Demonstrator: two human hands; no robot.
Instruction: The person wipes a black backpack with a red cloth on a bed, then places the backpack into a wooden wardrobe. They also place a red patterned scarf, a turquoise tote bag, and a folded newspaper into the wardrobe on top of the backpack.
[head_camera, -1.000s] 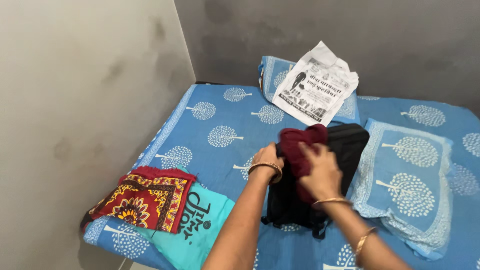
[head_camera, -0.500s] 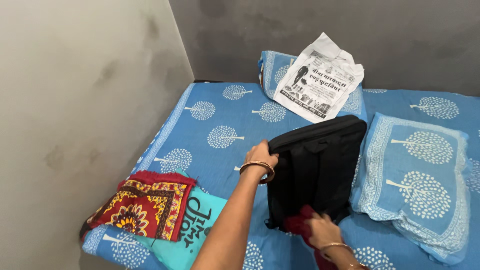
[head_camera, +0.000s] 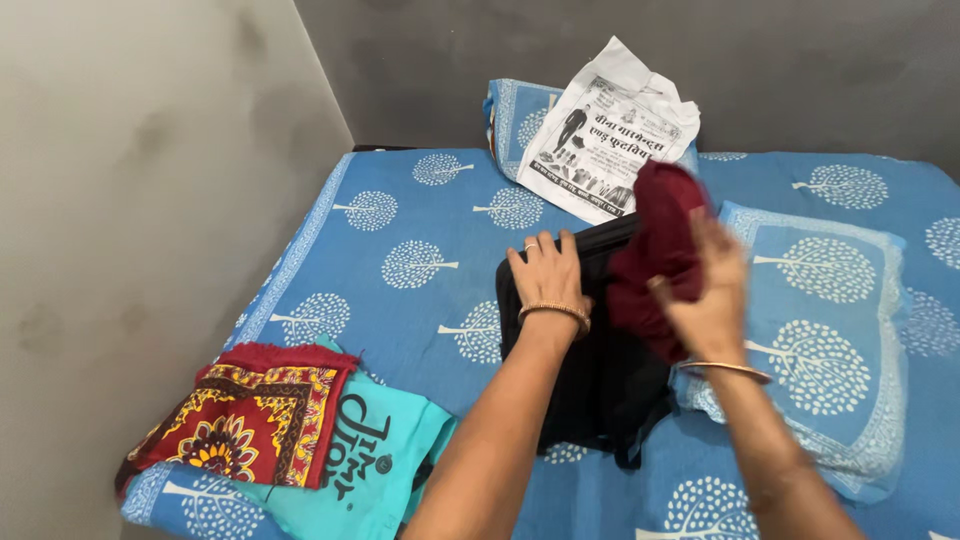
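Two hands were busy on our blue bed (head_camera: 420, 215). Our left hand (head_camera: 548, 272) lay open and flat on the black bag (head_camera: 600, 370). Our right hand (head_camera: 712, 290) gripped a dark red cloth (head_camera: 655, 255) just above the bag.

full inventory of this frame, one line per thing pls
black bag: 1, black, middle of the bed, under the left hand
maroon cloth: 1, dark red, held above the bag
printed plastic bag: 1, white with black print, on the far pillow
pillow: 1, blue tree print, at the far wall
pillow cover: 1, blue tree print, right of the black bag
patterned cloth: 1, red and yellow, near left corner
teal garment: 1, teal, partly under the patterned cloth
bedsheet: 1, blue with white trees, over the bed
walls: 2, grey, left and far side
left hand: 1, bangle, pressed on the black bag
right hand: 1, bangle, gripping the maroon cloth
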